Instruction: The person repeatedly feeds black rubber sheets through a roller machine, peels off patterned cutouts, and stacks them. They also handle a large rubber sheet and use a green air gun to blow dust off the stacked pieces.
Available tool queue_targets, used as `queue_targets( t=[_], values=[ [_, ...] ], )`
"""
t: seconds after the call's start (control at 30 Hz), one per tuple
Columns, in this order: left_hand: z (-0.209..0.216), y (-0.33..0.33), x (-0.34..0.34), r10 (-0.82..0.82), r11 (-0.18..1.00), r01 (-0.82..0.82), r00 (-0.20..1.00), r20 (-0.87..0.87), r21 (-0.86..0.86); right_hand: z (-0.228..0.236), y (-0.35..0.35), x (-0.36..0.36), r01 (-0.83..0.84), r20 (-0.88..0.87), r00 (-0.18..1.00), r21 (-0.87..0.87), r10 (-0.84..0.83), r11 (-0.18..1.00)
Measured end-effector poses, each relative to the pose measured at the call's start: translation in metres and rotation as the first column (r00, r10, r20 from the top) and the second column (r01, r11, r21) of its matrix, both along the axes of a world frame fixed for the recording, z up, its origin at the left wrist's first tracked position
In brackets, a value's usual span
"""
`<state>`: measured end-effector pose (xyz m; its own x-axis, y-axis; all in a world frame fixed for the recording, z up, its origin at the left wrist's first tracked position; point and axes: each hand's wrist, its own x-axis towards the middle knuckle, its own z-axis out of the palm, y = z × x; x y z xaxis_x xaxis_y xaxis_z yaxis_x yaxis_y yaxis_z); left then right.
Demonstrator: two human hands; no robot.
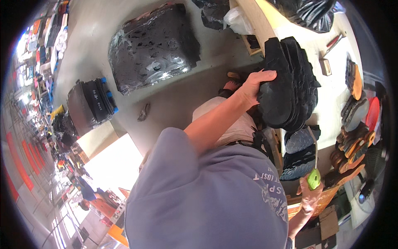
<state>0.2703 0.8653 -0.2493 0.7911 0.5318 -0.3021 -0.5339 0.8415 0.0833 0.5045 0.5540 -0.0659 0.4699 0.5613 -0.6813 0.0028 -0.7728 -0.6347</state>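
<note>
My left hand [258,85] is closed on the near edge of a thick stack of black shoe soles [286,91], its thumb lying across the top one. The stack is tilted up over the worktable's left edge. Lower right, my right hand [311,194] is wrapped round a bright green-handled tool [314,179]. A long, thin, pale strip runs up from that handle, past several piles of grey and black soles [299,143]. What kind of tool it is cannot be made out.
Brown and orange soles [352,143] and a red sole [373,113] line the worktable's [338,89] far right. A small box [326,67] and red-handled tool [334,41] lie farther up. On the floor sit a black-wrapped bundle [153,47] and stacked dark sheets [92,101].
</note>
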Motion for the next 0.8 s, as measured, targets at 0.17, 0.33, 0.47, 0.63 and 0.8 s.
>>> queue_targets(
  t=[0.17,0.33,0.47,0.63,0.8],
  values=[
    [0.014,0.001,0.016,0.191,0.975,-0.194,0.981,-0.039,-0.108,-0.010,0.019,-0.034,-0.010,-0.013,1.000,0.010,0.010,1.000],
    [0.020,-0.001,0.007,0.290,0.929,-0.298,0.955,-0.069,-0.218,-0.007,0.038,-0.046,-0.021,0.053,0.998,-0.087,0.026,0.996],
    [0.010,-0.001,-0.010,0.324,0.933,-0.355,0.897,-0.302,-0.053,0.001,0.044,-0.045,0.067,0.089,0.994,-0.061,-0.061,0.996],
    [-0.001,0.007,-0.012,0.448,0.894,-0.447,0.892,-0.060,0.035,-0.001,0.045,-0.052,-0.035,0.006,0.999,-0.035,0.036,0.999],
    [-0.002,0.008,-0.007,0.441,0.895,-0.435,0.896,-0.053,0.094,-0.005,0.043,-0.057,-0.005,0.022,1.000,-0.002,0.005,1.000]
  ],
)
